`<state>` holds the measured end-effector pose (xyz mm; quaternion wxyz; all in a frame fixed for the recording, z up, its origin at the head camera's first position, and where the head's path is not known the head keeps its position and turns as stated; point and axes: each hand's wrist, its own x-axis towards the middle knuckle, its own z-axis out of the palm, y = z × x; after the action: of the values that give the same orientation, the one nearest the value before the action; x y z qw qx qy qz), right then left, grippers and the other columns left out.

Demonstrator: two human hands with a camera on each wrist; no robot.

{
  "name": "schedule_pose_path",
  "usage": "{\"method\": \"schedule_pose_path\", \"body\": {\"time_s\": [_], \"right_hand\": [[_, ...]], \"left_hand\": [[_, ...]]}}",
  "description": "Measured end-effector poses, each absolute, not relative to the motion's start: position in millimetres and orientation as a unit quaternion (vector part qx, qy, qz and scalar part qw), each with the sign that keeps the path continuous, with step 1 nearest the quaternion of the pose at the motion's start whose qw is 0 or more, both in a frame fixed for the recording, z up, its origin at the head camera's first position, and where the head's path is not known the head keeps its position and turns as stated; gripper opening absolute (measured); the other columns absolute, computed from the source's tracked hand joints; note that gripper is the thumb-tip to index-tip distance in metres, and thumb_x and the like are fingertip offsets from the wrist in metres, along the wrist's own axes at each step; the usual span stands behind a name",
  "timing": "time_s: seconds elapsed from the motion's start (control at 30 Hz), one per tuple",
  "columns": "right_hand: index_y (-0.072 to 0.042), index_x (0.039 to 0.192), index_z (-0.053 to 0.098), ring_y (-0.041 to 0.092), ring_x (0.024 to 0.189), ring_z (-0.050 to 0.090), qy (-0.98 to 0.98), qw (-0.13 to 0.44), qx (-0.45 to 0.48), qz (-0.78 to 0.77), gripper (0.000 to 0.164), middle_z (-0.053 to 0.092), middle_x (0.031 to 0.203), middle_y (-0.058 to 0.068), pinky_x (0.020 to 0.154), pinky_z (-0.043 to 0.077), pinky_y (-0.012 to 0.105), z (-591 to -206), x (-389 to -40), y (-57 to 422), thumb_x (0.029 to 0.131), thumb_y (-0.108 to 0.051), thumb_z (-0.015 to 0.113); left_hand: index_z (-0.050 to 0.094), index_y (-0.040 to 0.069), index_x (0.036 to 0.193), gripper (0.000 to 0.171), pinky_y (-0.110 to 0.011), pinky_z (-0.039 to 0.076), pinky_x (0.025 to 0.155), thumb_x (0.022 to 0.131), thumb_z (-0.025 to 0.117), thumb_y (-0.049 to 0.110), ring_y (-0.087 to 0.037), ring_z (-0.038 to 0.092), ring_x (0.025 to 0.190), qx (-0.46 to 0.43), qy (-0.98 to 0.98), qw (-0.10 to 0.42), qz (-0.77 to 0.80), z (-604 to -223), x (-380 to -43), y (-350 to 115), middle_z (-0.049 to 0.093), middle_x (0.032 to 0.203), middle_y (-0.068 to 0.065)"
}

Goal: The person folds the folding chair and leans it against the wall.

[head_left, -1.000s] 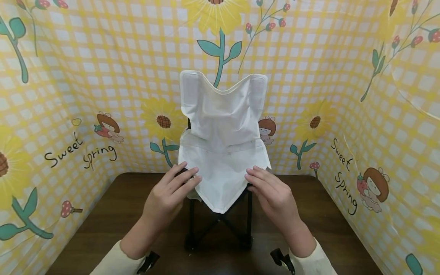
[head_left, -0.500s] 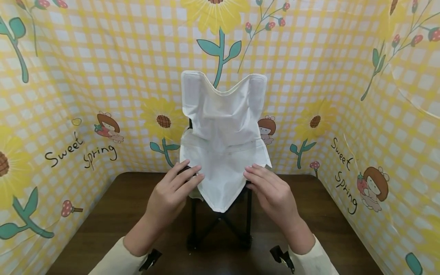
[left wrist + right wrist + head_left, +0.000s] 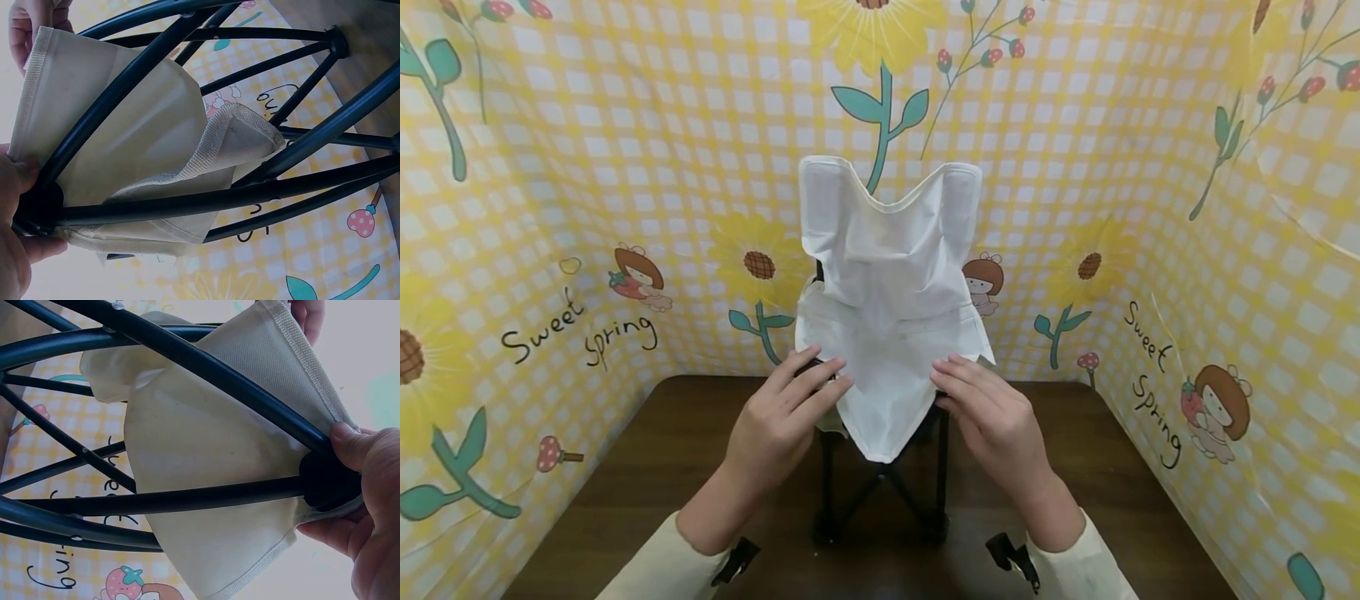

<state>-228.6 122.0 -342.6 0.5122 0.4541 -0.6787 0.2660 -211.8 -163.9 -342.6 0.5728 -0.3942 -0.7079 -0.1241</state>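
Note:
A small folding chair, with a white fabric seat and back on a black tube frame, stands upright on the table in the head view. At its front left corner, my left hand grips the frame's black corner joint; the left wrist view shows thumb and fingers around it. My right hand grips the opposite front corner, its thumb on the fabric edge beside the other black joint. Between the hands, the seat's front point hangs down. In the left wrist view, a fabric flap droops among the crossed tubes.
The dark wooden table reaches out on both sides of the chair. A yellow checked cloth with printed flowers surrounds it at the back and sides. Black straps sit at both cuffs.
My left hand has shifted slightly to the right, with the chair's left side and left legs moving inward. The right hand has barely moved left, still gripping its corner.

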Motion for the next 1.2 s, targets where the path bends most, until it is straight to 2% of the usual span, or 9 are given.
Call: {"method": "schedule_pose_path", "body": {"time_s": [0.37,0.63,1.2], "right_hand": [[-0.001,0.117,0.075,0.036,0.107,0.072,-0.667,0.516,0.464,0.272,0.025,0.076,0.116,0.014,0.102,0.054,0.035,-338,-229,117,0.100,-0.016,0.066],[-0.002,0.117,0.075,0.035,0.107,0.072,-0.670,0.511,0.465,0.273,0.024,0.076,0.117,0.013,0.102,0.054,0.036,-335,-230,112,0.099,-0.017,0.067],[-0.002,0.118,0.075,0.037,0.105,0.073,-0.664,0.511,0.476,0.267,0.025,0.076,0.116,0.013,0.099,0.056,0.039,-328,-232,101,0.101,-0.017,0.065]], "left_hand": [[0.076,0.007,0.117,0.033,-0.057,0.057,0.091,0.106,0.046,-0.004,-0.041,0.068,0.113,-0.390,-0.715,0.567,-0.123,-342,-212,-161,0.075,0.119,-0.013],[0.075,0.006,0.118,0.032,-0.051,0.056,0.098,0.105,0.048,-0.005,-0.041,0.067,0.115,-0.395,-0.711,0.569,-0.122,-338,-214,-159,0.074,0.119,-0.014],[0.075,0.005,0.120,0.034,-0.049,0.057,0.095,0.102,0.050,-0.009,-0.041,0.067,0.115,-0.394,-0.707,0.574,-0.128,-334,-214,-153,0.074,0.121,-0.014]]}}
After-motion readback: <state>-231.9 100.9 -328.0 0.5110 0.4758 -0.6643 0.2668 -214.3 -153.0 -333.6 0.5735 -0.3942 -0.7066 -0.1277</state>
